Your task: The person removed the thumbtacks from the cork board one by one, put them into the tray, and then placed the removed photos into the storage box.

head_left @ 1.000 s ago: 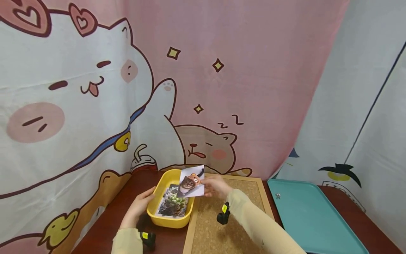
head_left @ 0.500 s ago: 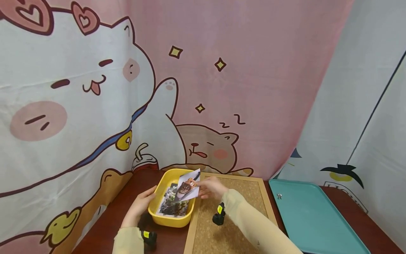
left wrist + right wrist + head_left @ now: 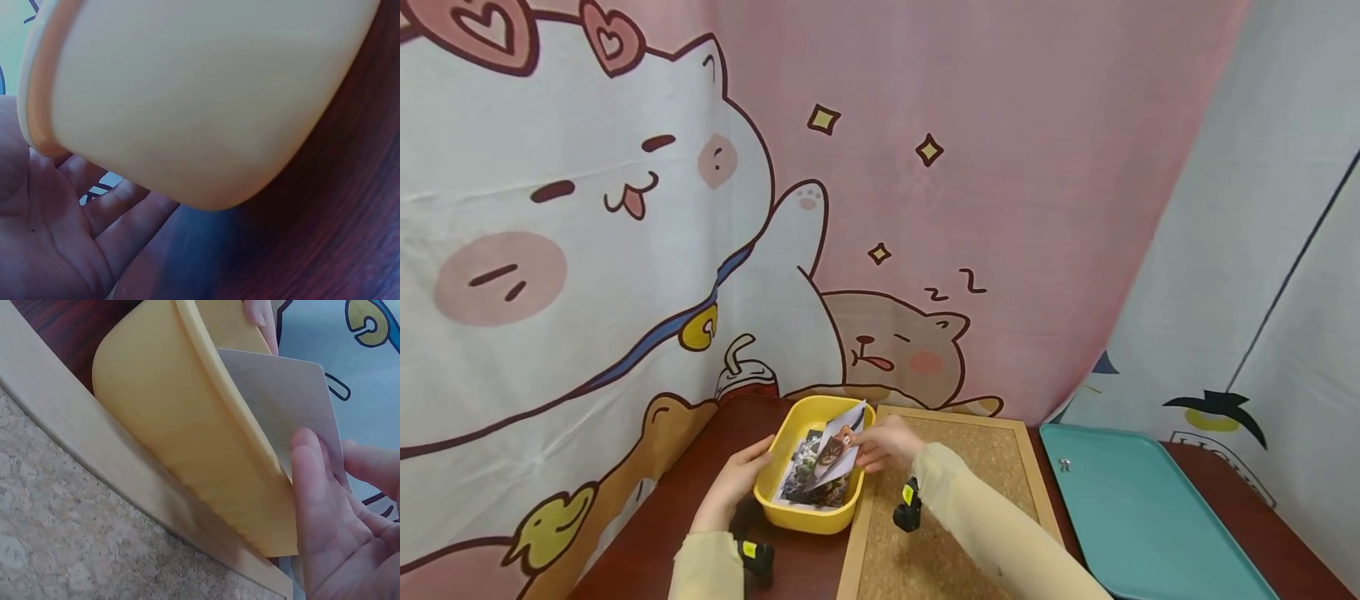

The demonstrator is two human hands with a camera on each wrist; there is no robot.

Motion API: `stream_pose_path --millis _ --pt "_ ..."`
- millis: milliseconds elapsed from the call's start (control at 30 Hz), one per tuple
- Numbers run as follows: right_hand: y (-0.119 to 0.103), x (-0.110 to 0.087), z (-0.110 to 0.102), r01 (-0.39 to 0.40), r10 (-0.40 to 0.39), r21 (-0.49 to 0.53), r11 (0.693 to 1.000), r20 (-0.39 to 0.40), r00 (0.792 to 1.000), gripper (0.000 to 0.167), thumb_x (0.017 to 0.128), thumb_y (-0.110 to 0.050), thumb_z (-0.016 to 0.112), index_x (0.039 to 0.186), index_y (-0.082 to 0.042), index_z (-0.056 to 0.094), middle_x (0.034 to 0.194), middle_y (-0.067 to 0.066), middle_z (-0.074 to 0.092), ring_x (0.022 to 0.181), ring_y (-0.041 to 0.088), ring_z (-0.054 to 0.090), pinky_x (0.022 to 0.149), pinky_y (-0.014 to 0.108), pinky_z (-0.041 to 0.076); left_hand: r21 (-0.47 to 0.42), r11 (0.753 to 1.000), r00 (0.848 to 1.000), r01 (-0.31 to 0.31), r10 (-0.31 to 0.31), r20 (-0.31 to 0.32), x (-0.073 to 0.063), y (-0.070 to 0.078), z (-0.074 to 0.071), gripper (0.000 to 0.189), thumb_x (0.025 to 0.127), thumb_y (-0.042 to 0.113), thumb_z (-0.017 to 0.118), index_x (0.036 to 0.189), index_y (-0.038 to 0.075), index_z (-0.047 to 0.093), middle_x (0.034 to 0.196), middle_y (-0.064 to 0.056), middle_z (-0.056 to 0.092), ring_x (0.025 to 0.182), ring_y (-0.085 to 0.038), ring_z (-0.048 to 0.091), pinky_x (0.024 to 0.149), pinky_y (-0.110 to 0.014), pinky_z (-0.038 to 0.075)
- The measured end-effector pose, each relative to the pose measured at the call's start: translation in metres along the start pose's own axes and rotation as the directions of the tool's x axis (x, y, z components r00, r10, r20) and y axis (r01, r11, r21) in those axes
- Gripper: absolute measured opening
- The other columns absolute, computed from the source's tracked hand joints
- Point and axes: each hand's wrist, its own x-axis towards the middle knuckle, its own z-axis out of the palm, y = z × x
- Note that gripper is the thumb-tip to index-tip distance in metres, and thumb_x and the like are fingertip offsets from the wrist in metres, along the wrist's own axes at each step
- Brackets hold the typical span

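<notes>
A cat photo card (image 3: 833, 450) tilts over the yellow plastic bin (image 3: 808, 521). My right hand (image 3: 887, 443) pinches its right edge between thumb and fingers. In the right wrist view the card's pale back (image 3: 281, 387) shows, its lower part hidden behind the bin wall. Several photo prints (image 3: 797, 483) lie inside the bin, the top one of plants. My left hand (image 3: 737, 479) grips the bin's left rim, and in the left wrist view its fingers (image 3: 134, 228) lie along the outer wall.
A wood-framed cork board (image 3: 955, 508) lies beside the bin, its frame close to the bin's wall. Farther right is a teal tray (image 3: 1150, 508) with small metal pieces (image 3: 1064, 465). A cartoon-printed curtain (image 3: 1015, 208) hangs behind the dark red table (image 3: 647, 542).
My right hand has moved left and slightly down, tilting the cat photo more steeply over the bin. The left hand stays at the bin's left rim. The head view has shifted slightly.
</notes>
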Motion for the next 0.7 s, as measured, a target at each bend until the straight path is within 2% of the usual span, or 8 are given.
stream_pose_path --millis 333,700 --pt "-0.005 0.004 0.013 -0.017 0.017 -0.001 1.0 0.04 0.999 0.018 0.089 -0.006 0.066 0.097 0.01 0.067 0.077 0.017 0.069 0.057 0.016 0.066 0.056 0.029 0.057 -0.016 1.0 1.0 0.007 -0.007 0.001 0.001 -0.001 -0.002 0.047 0.102 0.017 0.048 0.145 0.001 0.043 0.145 -0.025 0.042 0.125 -0.038 0.048 0.1 -0.052 0.041" --pt "-0.015 0.008 0.026 -0.039 0.038 0.014 0.999 0.069 0.997 0.019 0.087 0.001 0.065 0.098 0.016 0.066 0.074 0.018 0.069 0.057 0.018 0.067 0.064 0.035 0.058 -0.033 0.999 1.0 0.009 -0.009 -0.006 0.003 -0.001 -0.002 0.046 0.101 0.018 0.05 0.144 0.002 0.045 0.142 -0.025 0.045 0.118 -0.033 0.055 0.091 -0.045 0.05"
